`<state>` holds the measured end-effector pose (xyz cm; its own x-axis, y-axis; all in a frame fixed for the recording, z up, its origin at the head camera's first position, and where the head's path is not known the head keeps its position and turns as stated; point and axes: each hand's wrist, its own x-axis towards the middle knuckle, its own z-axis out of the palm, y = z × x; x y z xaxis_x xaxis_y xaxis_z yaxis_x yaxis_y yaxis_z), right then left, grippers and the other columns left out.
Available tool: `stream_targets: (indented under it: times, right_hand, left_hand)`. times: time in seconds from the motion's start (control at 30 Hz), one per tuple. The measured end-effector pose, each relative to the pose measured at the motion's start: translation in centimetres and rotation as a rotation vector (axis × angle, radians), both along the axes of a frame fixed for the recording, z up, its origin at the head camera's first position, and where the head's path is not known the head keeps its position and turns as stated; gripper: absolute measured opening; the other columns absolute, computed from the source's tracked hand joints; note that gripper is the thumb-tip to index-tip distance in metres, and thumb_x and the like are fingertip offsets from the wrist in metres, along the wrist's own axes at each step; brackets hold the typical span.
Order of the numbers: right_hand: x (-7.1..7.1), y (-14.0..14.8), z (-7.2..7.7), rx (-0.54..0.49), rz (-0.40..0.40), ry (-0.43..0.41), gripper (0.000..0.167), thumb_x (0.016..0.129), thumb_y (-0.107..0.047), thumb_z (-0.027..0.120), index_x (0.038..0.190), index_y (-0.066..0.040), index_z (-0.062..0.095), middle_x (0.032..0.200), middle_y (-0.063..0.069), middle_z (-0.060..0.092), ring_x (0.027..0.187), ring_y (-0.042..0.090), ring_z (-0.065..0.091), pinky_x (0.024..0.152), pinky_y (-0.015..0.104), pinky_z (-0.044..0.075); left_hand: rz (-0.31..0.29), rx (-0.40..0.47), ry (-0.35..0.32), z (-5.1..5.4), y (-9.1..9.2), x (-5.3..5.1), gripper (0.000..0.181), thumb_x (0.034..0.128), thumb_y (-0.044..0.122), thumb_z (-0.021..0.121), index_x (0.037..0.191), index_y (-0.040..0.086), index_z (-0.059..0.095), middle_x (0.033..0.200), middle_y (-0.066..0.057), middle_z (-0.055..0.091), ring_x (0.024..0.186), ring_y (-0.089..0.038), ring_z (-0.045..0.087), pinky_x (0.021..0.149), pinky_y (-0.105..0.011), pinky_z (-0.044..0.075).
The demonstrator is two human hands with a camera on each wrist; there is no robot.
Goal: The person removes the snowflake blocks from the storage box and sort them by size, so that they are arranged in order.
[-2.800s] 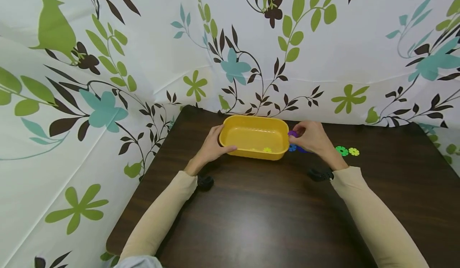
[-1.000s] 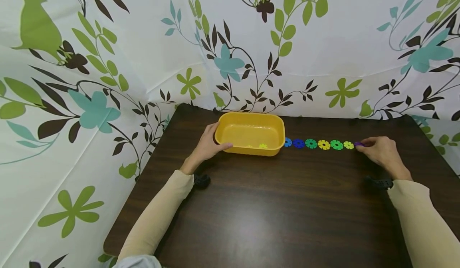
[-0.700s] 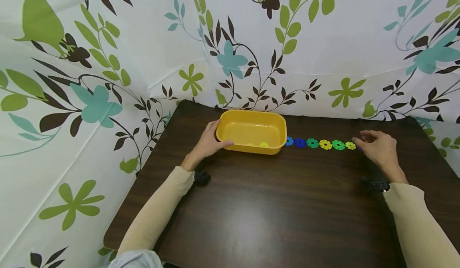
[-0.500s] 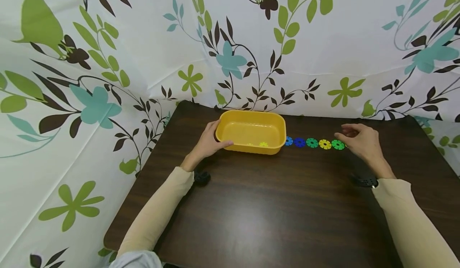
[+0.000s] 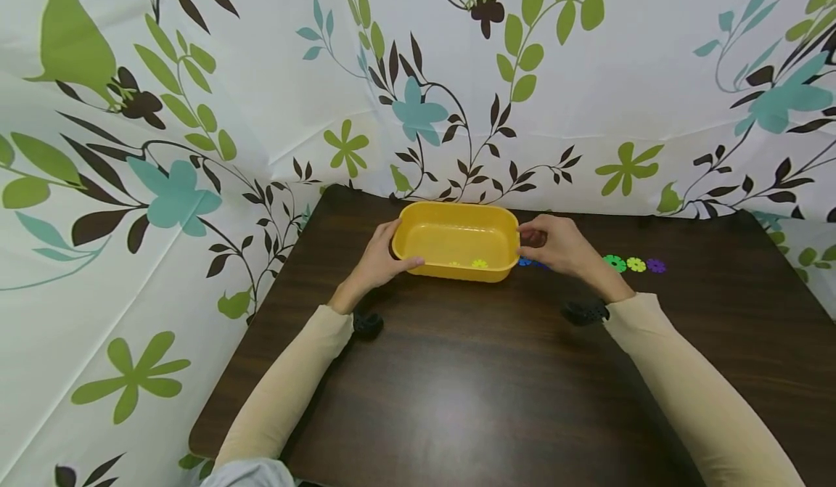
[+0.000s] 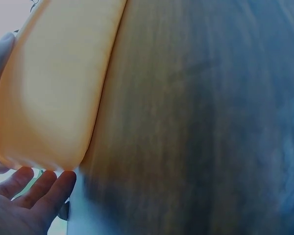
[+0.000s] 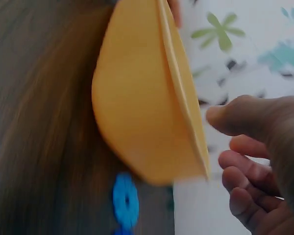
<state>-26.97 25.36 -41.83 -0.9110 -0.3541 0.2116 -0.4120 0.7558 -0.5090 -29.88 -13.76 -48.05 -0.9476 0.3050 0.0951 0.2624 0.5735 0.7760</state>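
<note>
A yellow plastic tub (image 5: 457, 237) stands at the back of the table. My left hand (image 5: 374, 263) holds its left end, thumb over the near rim; in the left wrist view its fingertips touch the tub's end wall. At the tub's right end is my right hand (image 5: 558, 246), thumb and fingers apart, nothing visible between them. A small gap to the tub rim shows in the right wrist view. Flower-shaped plastic discs lie in a row: purple (image 5: 656, 265), yellow-green disc (image 5: 636, 264), green disc (image 5: 615, 263), light blue disc (image 7: 125, 199). The hand covers others.
A yellow disc (image 5: 480, 263) shows in the tub's near side. The dark wooden table (image 5: 451, 371) spreads out in front of both arms. A white patterned cloth (image 5: 575, 109) hangs behind and to the left.
My right hand carried the purple disc from beside the tub to the row's right end, let it go, and came back left to the tub. The left hand stays on the tub.
</note>
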Motion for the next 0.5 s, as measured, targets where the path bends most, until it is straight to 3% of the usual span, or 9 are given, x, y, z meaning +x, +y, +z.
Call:
stream_targets:
  times: [0.27, 0.5]
  right_hand:
    - [-2.6, -5.3, -0.4, 0.142, 0.218, -0.11, 0.035, 0.094, -0.015, 0.085, 0.124, 0.004, 0.079, 0.111, 0.018, 0.081, 0.099, 0.03, 0.072, 0.088, 0.048, 0.062]
    - [-4.5, -7.8, -0.6, 0.352, 0.315, -0.177, 0.018, 0.094, -0.007, 0.08, 0.11, 0.0, 0.084, 0.105, 0.016, 0.083, 0.098, 0.03, 0.077, 0.091, 0.047, 0.064]
  left_hand:
    - [-0.005, -0.006, 0.009, -0.3, -0.1, -0.1, 0.116, 0.088, 0.053, 0.089, 0.174, 0.01, 0.024, 0.171, -0.022, 0.034, 0.155, -0.043, 0.044, 0.128, -0.062, 0.039]
    - [0.001, -0.005, 0.01, -0.2, -0.1, -0.1, 0.114, 0.0887, 0.049, 0.089, 0.174, 0.008, 0.025, 0.171, -0.022, 0.034, 0.156, -0.044, 0.043, 0.129, -0.062, 0.038]
